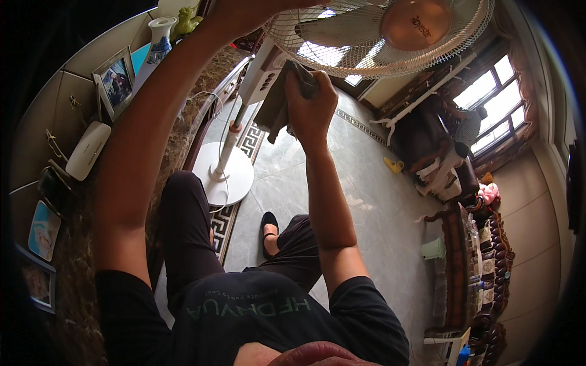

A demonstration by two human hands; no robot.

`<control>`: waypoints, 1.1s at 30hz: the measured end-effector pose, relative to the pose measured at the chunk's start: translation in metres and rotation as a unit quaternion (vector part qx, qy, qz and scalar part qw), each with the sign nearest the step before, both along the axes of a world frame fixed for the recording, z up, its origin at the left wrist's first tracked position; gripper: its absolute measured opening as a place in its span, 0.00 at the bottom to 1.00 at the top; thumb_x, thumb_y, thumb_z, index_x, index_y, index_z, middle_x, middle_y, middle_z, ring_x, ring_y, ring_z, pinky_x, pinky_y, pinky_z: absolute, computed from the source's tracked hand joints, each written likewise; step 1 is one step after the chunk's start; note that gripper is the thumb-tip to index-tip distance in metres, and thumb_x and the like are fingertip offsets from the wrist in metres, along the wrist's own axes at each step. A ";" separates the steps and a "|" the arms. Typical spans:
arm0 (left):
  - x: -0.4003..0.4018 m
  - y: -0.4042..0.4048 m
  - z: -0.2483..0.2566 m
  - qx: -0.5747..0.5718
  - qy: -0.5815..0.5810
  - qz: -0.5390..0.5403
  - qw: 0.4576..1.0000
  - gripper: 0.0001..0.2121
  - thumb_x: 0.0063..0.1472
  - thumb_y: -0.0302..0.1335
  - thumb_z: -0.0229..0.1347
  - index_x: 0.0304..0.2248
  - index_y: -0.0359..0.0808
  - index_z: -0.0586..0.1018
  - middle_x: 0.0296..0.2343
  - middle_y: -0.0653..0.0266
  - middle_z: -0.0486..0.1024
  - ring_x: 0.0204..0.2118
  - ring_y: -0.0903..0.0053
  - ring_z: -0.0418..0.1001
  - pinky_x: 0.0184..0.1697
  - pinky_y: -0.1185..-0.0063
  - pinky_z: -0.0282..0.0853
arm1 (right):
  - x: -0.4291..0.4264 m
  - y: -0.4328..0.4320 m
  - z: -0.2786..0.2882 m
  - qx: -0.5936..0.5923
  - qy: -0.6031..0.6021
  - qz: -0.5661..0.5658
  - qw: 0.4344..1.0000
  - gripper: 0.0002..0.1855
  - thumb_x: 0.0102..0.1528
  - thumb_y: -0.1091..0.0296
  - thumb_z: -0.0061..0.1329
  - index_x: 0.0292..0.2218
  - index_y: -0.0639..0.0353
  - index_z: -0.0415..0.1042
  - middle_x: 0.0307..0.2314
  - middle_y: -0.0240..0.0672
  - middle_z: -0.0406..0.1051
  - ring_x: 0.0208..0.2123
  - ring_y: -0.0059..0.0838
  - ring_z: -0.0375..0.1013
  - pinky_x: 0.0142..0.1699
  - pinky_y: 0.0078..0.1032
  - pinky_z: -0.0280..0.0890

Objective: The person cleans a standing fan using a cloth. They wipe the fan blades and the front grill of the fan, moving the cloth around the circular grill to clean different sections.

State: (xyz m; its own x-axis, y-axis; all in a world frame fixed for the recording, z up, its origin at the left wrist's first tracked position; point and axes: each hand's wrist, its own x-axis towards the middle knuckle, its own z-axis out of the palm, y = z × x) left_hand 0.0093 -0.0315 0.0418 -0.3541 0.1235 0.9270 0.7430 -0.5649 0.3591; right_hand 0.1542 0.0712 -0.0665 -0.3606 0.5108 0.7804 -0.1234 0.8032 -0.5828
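Note:
My right hand [312,107] is closed around a dark grey cloth [273,110], whose loose end hangs down to the left. The cloth is beside the control box [262,75] of a white pedestal fan, just under the wire guard [329,68]. Behind that guard are pale blades [341,27] and a copper-coloured hub [415,25] bearing writing. My left hand [249,16] reaches up to the guard's left edge; the top of the picture cuts it off, so its grip is unclear. The fan's pole [227,148] rises from a round white base [242,180] on the floor.
On my left, a brown marble-topped cabinet [183,132] carries a vase [160,41], a framed photo [114,82] and a white box [88,151]. A cord [224,132] runs by the pole. Across the tiled floor [284,183], a person [462,128] is near the window; a carved sofa [496,256] stands right.

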 end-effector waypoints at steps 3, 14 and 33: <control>0.004 -0.006 0.001 -0.021 -0.020 0.020 0.999 0.53 0.42 0.41 0.75 0.60 0.28 0.53 0.54 0.48 0.63 0.58 0.63 0.62 0.63 0.68 0.58 | 0.007 -0.001 0.003 -0.079 0.087 0.055 0.992 0.11 0.55 0.69 0.59 0.27 0.64 0.70 0.21 0.27 0.70 0.24 0.11 0.64 0.28 0.14 0.60; 0.003 0.002 0.001 -0.047 -0.030 0.095 0.994 0.57 0.41 0.44 0.75 0.61 0.27 0.51 0.55 0.46 0.61 0.59 0.61 0.60 0.63 0.68 0.57 | 0.013 0.003 0.029 -0.023 0.163 -0.023 0.986 0.14 0.56 0.65 0.58 0.27 0.65 0.69 0.21 0.27 0.69 0.24 0.12 0.64 0.29 0.17 0.61; 0.001 -0.005 0.001 -0.013 -0.004 0.050 0.999 0.57 0.40 0.42 0.75 0.61 0.28 0.51 0.56 0.47 0.60 0.59 0.61 0.60 0.64 0.68 0.56 | -0.002 0.004 0.031 -0.033 0.140 -0.033 0.989 0.12 0.53 0.68 0.57 0.25 0.67 0.71 0.19 0.36 0.75 0.23 0.16 0.71 0.30 0.20 0.66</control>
State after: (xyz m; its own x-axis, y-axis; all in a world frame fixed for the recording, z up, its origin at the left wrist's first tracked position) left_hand 0.0098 -0.0361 0.0432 -0.3732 0.1122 0.9209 0.7921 -0.4783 0.3793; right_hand 0.1517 0.0749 -0.0358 -0.0995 0.5793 0.8090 -0.2365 0.7760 -0.5848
